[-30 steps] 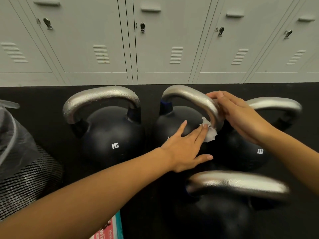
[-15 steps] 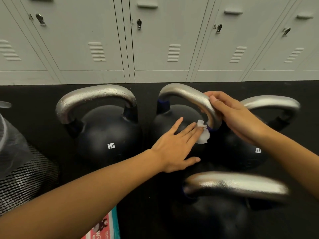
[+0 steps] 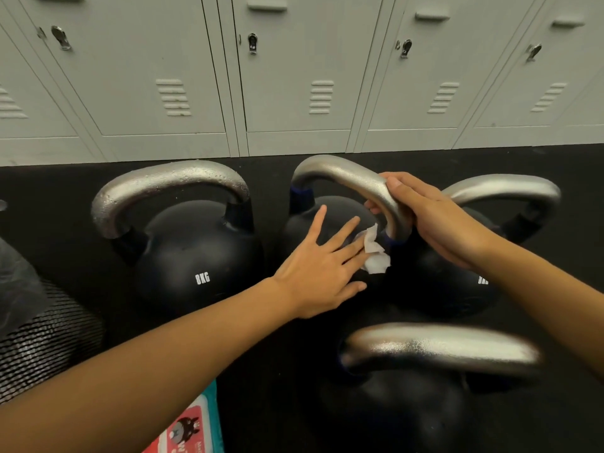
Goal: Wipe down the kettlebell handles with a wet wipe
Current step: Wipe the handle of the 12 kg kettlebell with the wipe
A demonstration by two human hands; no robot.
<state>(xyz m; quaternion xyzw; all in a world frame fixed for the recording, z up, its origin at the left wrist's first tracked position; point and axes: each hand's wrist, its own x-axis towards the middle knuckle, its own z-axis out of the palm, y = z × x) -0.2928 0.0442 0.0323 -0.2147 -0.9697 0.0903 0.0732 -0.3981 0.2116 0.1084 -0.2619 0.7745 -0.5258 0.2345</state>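
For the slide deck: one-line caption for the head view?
Left hand presses wet wipe against middle kettlebell's handle, right hand steadying it.

Ahead of me runs a row of pale grey metal lockers (image 3: 294,76) filling the whole upper part of the view. Each locker door carries a small keyed latch (image 3: 252,43) near its left edge, a recessed pull (image 3: 267,4) above, and a set of louvred vent slots (image 3: 321,97) lower down. Their bases meet a black rubber floor (image 3: 271,171) that covers everything below. At my far left I see a black mesh bin (image 3: 39,341) with a clear liner. The light is even and soft.
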